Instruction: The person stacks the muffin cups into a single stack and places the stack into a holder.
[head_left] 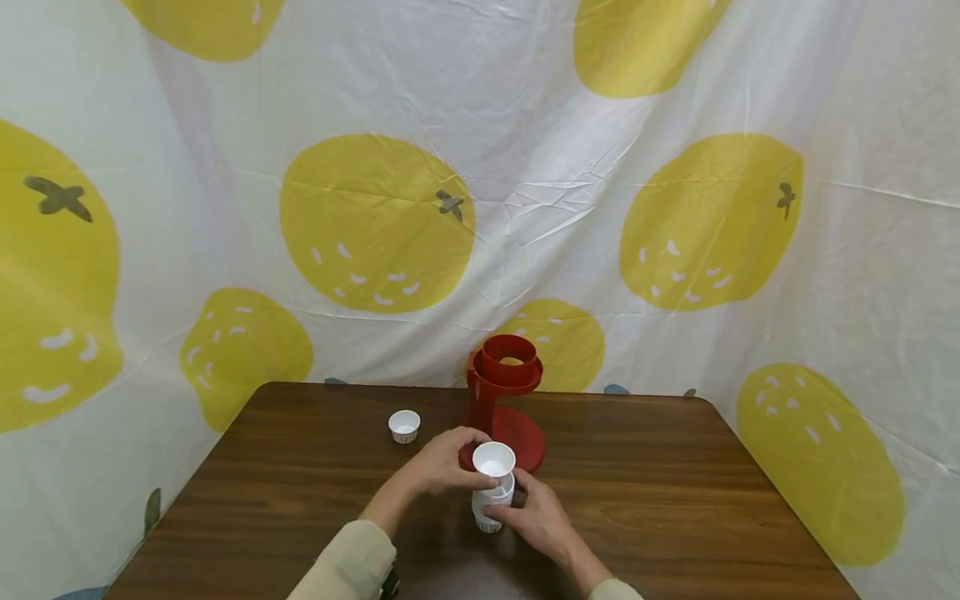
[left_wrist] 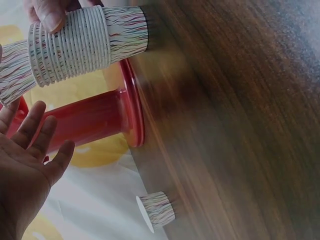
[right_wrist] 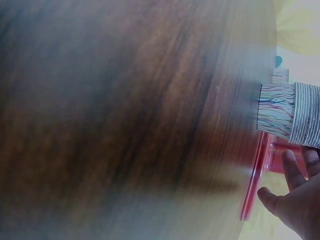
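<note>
A stack of white paper cups (head_left: 489, 518) with thin coloured wavy lines stands upright on the table, its nested rims showing in the left wrist view. My right hand (head_left: 542, 514) grips the side of this stack, thumb on the near side. Just above the stack's mouth, a single paper cup (head_left: 494, 457) is tilted slightly, pinched between thumb and finger of my left hand (head_left: 450, 463). Seen from the left wrist, the lower fingers of the left hand (left_wrist: 30, 160) spread away from the cup. How far the cup clears the stack is partly hidden.
Right behind the hands stands a red plastic stand (head_left: 522, 437) with a round base, an upright post and a ring-shaped top holder (head_left: 510, 358). One loose paper cup (head_left: 405, 427) sits left of it on the brown wooden table (head_left: 660, 492). A lemon-print curtain (head_left: 540, 183) hangs behind.
</note>
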